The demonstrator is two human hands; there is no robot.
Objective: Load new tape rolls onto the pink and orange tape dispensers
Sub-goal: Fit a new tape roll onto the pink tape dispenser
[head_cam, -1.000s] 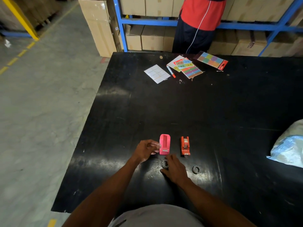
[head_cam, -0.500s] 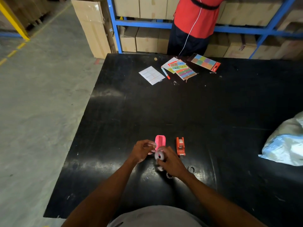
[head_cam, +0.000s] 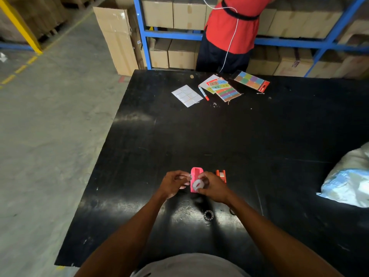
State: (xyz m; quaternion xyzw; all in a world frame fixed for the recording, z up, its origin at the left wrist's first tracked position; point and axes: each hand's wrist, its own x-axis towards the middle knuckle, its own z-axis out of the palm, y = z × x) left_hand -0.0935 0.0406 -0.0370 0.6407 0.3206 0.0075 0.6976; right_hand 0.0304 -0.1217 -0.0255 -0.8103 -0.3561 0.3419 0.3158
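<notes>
On the black table [head_cam: 219,136] near you stand the pink dispenser [head_cam: 195,172] and, just right of it, the orange dispenser [head_cam: 221,174], which seems already to carry tape. Your right hand [head_cam: 214,188] pinches a clear roll [head_cam: 198,184] over the pink one; your left hand [head_cam: 172,183] seems to pinch its free end. That roll is not yet seated, and a small ring [head_cam: 208,214] lies nearer you.

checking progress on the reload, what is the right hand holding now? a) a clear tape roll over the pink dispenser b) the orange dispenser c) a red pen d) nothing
a: the right hand pinches a clear tape roll just above the pink dispenser, while the orange dispenser stands untouched beside it.
</notes>
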